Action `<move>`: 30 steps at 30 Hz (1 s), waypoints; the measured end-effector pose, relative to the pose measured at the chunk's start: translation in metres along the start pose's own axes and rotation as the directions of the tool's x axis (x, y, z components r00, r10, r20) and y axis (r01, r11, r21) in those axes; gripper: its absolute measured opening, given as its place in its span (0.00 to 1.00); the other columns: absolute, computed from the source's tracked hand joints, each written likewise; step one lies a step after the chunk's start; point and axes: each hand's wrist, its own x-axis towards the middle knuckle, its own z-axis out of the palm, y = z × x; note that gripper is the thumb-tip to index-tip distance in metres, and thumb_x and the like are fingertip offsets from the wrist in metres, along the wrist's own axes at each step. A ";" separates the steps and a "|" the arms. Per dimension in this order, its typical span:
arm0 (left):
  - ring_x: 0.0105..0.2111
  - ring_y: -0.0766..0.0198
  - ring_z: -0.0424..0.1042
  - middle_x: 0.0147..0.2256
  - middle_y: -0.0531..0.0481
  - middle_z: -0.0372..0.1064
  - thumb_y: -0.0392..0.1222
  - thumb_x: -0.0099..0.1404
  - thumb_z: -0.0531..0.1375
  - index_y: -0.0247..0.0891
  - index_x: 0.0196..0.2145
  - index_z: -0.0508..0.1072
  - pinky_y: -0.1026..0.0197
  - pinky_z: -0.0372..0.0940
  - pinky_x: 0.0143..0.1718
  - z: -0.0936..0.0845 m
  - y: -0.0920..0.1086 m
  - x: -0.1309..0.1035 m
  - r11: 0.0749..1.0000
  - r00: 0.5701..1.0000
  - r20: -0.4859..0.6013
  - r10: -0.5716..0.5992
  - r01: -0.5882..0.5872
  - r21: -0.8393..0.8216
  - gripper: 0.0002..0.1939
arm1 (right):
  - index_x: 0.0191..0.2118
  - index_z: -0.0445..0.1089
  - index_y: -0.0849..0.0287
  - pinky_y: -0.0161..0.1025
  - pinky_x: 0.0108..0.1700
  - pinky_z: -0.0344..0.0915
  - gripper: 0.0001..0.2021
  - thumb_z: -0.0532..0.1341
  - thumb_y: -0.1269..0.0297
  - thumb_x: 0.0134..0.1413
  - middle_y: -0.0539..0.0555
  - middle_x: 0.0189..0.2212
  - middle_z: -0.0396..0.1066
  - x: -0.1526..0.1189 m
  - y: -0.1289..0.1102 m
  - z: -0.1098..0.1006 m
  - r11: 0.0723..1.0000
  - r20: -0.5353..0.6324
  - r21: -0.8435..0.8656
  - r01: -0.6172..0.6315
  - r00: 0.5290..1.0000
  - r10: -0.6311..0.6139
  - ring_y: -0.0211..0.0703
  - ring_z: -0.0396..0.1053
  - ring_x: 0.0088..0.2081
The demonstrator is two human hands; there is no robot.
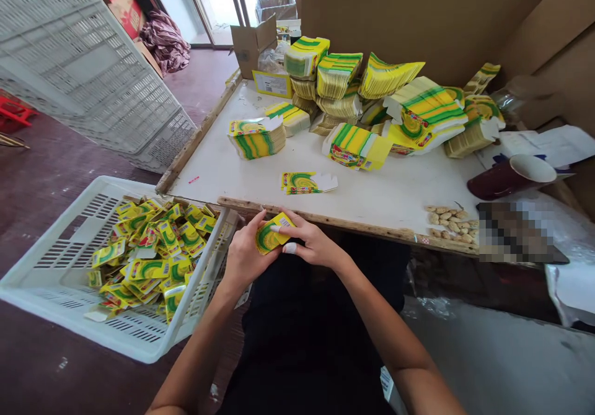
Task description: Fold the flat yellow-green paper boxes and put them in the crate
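Between both hands, in front of the table's near edge, is a small yellow-and-green carton (pixel 269 236). My left hand (pixel 247 251) grips it from the left side, thumb at its top. From the right, my right hand (pixel 309 240) has fingers over the carton's upper end, with white tape wrapped on some fingertips. Just beyond, a few flat cartons (pixel 302 183) lie on the white tabletop. To the left, a white plastic crate (pixel 97 328) on the floor holds many small yellow cartons (pixel 151 269).
Stacks of flat cartons (pixel 346 145) stand across the back of the table (pixel 372 195). Peanuts (pixel 450 222), a dark red cup (pixel 504 176) and a blurred-out flat object are at right. Tall white crates (pixel 93 74) lean at upper left. A wooden strip edges the table.
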 end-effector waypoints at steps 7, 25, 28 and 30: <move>0.41 0.54 0.76 0.43 0.45 0.76 0.44 0.53 0.67 0.40 0.56 0.64 0.54 0.70 0.44 0.005 -0.001 -0.008 0.998 0.997 -0.055 -0.061 0.059 -0.031 0.33 | 0.64 0.58 0.56 0.50 0.62 0.59 0.32 0.65 0.65 0.54 0.60 0.61 0.62 0.006 0.002 0.023 0.993 -0.147 0.091 -0.078 0.985 0.091 0.52 0.61 0.61; 0.48 0.50 0.73 0.46 0.41 0.74 0.55 0.57 0.62 0.38 0.48 0.70 0.45 0.65 0.53 -0.004 -0.045 -0.028 0.893 0.934 -0.026 -0.356 0.332 -0.302 0.25 | 0.38 0.64 0.59 0.49 0.50 0.62 0.16 0.56 0.84 0.44 0.61 0.38 0.70 0.068 0.056 -0.046 0.707 -0.543 -0.339 -0.620 0.743 0.391 0.54 0.67 0.44; 0.47 0.51 0.74 0.45 0.41 0.75 0.54 0.57 0.63 0.40 0.48 0.71 0.48 0.68 0.49 0.009 -0.023 -0.021 0.818 0.961 0.142 -0.238 0.277 -0.505 0.24 | 0.41 0.60 0.57 0.45 0.45 0.66 0.16 0.56 0.80 0.45 0.55 0.36 0.69 0.060 0.037 -0.039 0.769 -0.549 -0.304 -0.563 0.763 0.341 0.48 0.68 0.40; 0.50 0.50 0.72 0.49 0.39 0.72 0.59 0.54 0.65 0.41 0.51 0.69 0.49 0.69 0.48 0.015 -0.011 -0.014 0.723 0.971 0.137 -0.193 0.236 -0.650 0.32 | 0.42 0.57 0.55 0.40 0.39 0.67 0.16 0.58 0.75 0.47 0.50 0.33 0.67 0.051 0.019 -0.026 0.849 -0.523 -0.215 -0.482 0.791 0.317 0.43 0.68 0.34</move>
